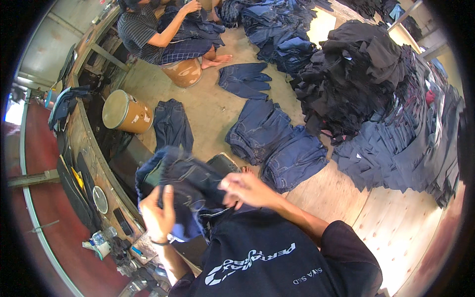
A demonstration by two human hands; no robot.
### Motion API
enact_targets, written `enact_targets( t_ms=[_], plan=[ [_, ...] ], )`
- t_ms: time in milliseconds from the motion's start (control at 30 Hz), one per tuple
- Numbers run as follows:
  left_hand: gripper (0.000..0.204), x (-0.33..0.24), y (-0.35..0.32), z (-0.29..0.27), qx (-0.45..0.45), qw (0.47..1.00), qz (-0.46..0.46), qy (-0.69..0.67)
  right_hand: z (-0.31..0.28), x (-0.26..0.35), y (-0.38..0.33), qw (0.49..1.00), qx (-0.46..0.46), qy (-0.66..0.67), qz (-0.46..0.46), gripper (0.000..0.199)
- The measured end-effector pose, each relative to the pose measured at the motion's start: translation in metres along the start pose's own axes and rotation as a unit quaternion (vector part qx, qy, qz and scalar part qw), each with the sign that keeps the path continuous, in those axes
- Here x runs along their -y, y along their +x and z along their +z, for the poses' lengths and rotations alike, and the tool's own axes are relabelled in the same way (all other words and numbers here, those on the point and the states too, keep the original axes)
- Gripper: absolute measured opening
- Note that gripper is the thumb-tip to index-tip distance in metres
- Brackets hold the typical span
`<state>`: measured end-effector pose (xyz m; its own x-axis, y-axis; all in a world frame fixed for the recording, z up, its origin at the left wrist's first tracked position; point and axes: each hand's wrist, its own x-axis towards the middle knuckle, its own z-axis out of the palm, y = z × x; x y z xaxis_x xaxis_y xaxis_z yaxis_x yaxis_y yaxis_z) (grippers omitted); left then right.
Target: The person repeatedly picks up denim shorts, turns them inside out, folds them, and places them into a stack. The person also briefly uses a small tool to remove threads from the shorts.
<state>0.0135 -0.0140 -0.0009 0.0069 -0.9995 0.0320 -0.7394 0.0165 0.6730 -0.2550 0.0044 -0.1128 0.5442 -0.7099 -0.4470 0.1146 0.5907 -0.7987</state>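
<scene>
Floor (208,119), drum (133,113), cloth heap (351,74) beyond garment (188,180)

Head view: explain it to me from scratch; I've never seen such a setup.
There is no machine: these are a person's two bare hands. The only picture comes from a wide fisheye camera worn on that person's head, looking down, which bends straight edges. The left hand holds a dark-blue denim garment; the right hand is at its other side, too blurred to judge its grip. On the pale tan floor lie more dark-blue denim garments, with a big heap of black cloth to the right. Left stands a brown round drum with a pale lid; beyond it, another person in a dark striped shirt sits on a second brown drum.
</scene>
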Motion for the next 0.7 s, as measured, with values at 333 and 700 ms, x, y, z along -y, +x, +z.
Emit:
enact_targets(
  t_ms=[333, 700],
  plan=[
    [0.059, -0.113, 0.001, 0.050, 0.169, 0.924, 0.318, -0.129, 0.018, 0.088, -0.034, 0.863, -0.431, 0.109, -0.242, 0.026],
    [0.123, -0.124, 0.084, 0.079, 0.237, 0.940, 0.220, -0.106, -0.050, 0.093, -0.055, 0.814, -0.365, -0.228, -0.389, 0.016]
  ],
)
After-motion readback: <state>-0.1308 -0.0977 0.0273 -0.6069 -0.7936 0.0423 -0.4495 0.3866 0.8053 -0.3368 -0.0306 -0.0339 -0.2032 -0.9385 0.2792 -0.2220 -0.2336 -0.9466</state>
